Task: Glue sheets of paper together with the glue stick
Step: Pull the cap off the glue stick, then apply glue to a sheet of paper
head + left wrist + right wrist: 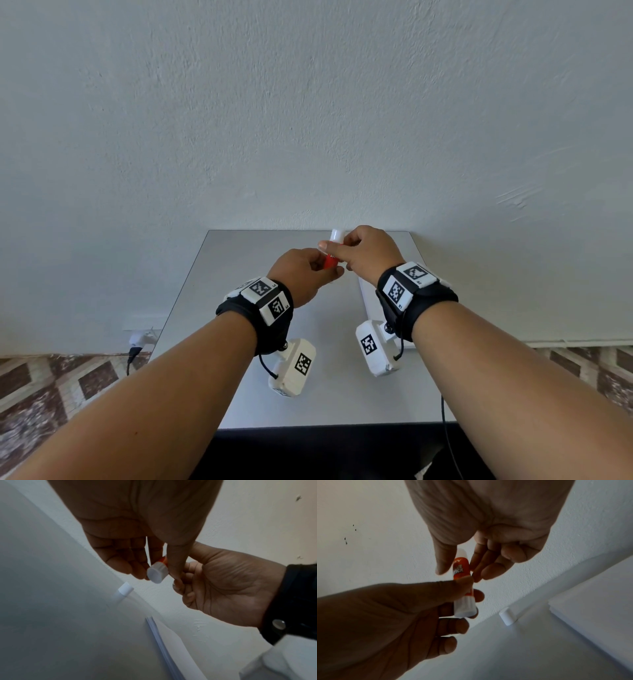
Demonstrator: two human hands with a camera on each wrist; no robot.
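table [239, 394] by the wall, paper stack [590, 612] flat on its right side. both hands up over the far edge with the glue stick [461, 572] between them: left hand [305, 274] pinches the bottom end, right hand [363, 253] fingers curled round the top. loose white cap [506, 617] lies on the table near the wall. probably winding glue out: twist the base only, keep it short so it won't snap.

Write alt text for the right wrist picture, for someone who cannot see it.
Two hands hold an orange and white glue stick in the air: the left hand grips its lower end, the right hand closes fingers round its upper end. Below, a white cap stands on a grey table beside a stack of white paper.
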